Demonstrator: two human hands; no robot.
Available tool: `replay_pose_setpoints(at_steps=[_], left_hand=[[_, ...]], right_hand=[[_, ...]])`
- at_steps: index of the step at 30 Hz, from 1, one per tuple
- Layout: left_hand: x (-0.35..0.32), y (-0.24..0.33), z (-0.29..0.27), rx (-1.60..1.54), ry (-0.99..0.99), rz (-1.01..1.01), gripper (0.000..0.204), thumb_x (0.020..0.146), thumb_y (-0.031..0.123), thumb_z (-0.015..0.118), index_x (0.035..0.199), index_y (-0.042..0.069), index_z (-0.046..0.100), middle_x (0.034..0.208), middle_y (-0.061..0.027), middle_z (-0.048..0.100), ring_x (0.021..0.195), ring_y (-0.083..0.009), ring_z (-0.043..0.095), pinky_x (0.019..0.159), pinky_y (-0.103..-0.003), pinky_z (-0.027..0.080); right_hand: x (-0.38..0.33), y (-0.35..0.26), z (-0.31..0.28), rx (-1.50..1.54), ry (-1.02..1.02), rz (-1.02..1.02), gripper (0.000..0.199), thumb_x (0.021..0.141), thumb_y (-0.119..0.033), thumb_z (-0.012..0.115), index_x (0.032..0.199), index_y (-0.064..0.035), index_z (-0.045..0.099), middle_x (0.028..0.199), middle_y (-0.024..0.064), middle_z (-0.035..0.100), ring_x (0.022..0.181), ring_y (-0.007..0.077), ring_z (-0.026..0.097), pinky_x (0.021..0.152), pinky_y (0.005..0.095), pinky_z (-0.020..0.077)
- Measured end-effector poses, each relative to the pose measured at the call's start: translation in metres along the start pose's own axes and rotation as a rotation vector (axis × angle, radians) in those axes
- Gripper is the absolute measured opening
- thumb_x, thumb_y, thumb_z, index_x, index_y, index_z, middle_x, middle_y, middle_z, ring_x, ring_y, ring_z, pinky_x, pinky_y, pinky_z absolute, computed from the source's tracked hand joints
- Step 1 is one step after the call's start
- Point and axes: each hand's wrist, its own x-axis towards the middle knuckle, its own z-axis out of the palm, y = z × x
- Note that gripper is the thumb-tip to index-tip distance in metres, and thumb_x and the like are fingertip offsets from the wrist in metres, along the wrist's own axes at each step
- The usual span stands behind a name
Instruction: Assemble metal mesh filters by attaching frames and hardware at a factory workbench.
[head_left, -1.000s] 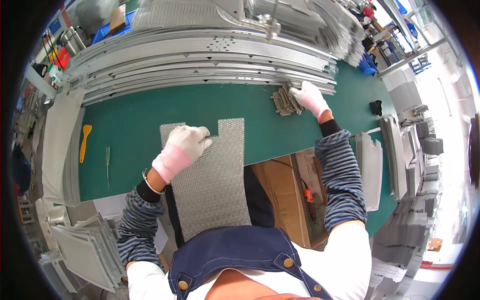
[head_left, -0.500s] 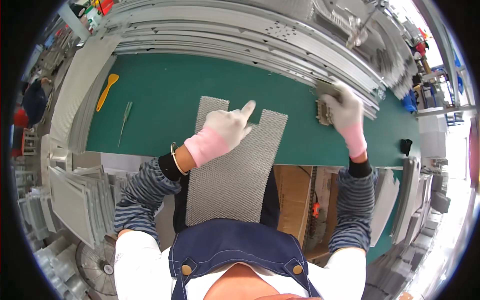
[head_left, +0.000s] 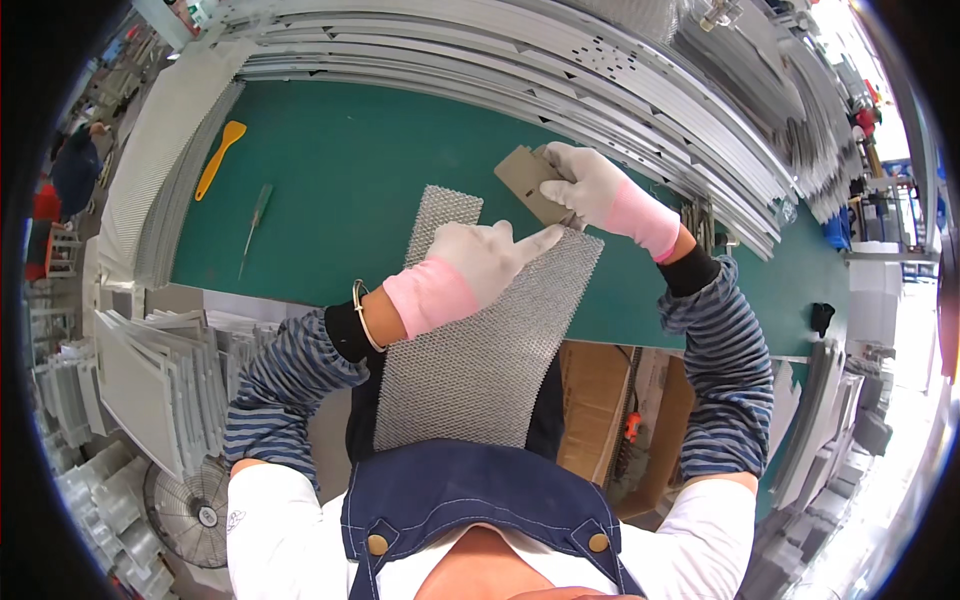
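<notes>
The right grip (head_left: 588,185) pinches a tan plate (head_left: 525,178) above the tabletop (head_left: 330,180) by the notched mesh sheet (head_left: 470,360), over which the left grip (head_left: 478,262) points one finger, its hold unclear, while a small mark (head_left: 236,520) on the white sleeve (head_left: 275,520) is illegible.

The worktop (head_left: 330,200) is deep green. The mesh sheet (head_left: 480,350) is silver-grey, its tiny pattern probably diamond-shaped. The plate (head_left: 525,178) is grey-brown. White gloves (head_left: 590,188) carry pink cuffs (head_left: 645,218); blue-grey and dark stripes band the oversleeves (head_left: 725,360). The apron (head_left: 480,490) is navy, the spatula (head_left: 217,163) yellow.
</notes>
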Motion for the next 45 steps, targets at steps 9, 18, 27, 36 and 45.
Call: replay_pose_setpoints(at_steps=[9, 18, 27, 36, 45], left_hand=[[-0.005, -0.019, -0.026, -0.283, 0.303, 0.103, 0.042, 0.077, 0.010, 0.069, 0.118, 0.019, 0.065, 0.084, -0.0041, 0.064, 0.066, -0.0188, 0.067, 0.054, -0.030, 0.056], [0.029, -0.078, -0.056, -0.900, -0.305, -0.196, 0.024, 0.079, 0.019, 0.072, 0.090, -0.003, 0.071, 0.064, -0.0078, 0.064, 0.055, -0.0118, 0.059, 0.055, -0.027, 0.049], [0.025, -0.086, -0.066, -0.891, -0.349, -0.241, 0.026, 0.081, 0.012, 0.071, 0.102, -0.003, 0.071, 0.071, -0.0090, 0.068, 0.062, -0.0130, 0.060, 0.061, -0.027, 0.050], [0.027, -0.087, -0.070, -0.984, -0.354, -0.151, 0.031, 0.083, 0.007, 0.067, 0.112, -0.003, 0.067, 0.083, -0.0102, 0.071, 0.069, -0.0146, 0.061, 0.068, -0.027, 0.051], [0.030, -0.081, -0.078, -0.850, -0.435, -0.151, 0.019, 0.086, 0.011, 0.066, 0.100, -0.002, 0.070, 0.073, -0.0100, 0.067, 0.063, -0.0157, 0.060, 0.062, -0.029, 0.050]], right_hand=[[0.004, -0.005, 0.002, -0.292, -0.098, -0.183, 0.025, 0.087, -0.004, 0.059, 0.110, 0.0043, 0.058, 0.086, 0.0114, 0.065, 0.076, 0.0166, 0.058, 0.072, 0.0316, 0.0487], [-0.035, -0.024, 0.009, -0.115, 0.006, -0.177, 0.024, 0.089, -0.005, 0.061, 0.111, 0.0032, 0.058, 0.086, 0.0113, 0.065, 0.078, 0.0178, 0.060, 0.076, 0.0315, 0.0490], [-0.023, -0.033, -0.006, -0.287, -0.161, -0.249, 0.025, 0.089, -0.006, 0.056, 0.112, 0.0040, 0.058, 0.091, 0.0157, 0.065, 0.082, 0.0252, 0.064, 0.076, 0.0347, 0.0510], [-0.018, -0.021, -0.014, -0.301, -0.238, -0.232, 0.027, 0.090, -0.008, 0.055, 0.114, 0.0039, 0.058, 0.097, 0.0151, 0.065, 0.088, 0.0257, 0.063, 0.082, 0.0351, 0.0512], [-0.027, -0.028, -0.010, -0.231, -0.174, -0.192, 0.033, 0.089, -0.010, 0.053, 0.118, 0.0047, 0.058, 0.098, 0.0165, 0.067, 0.087, 0.0253, 0.065, 0.077, 0.0341, 0.0541]])
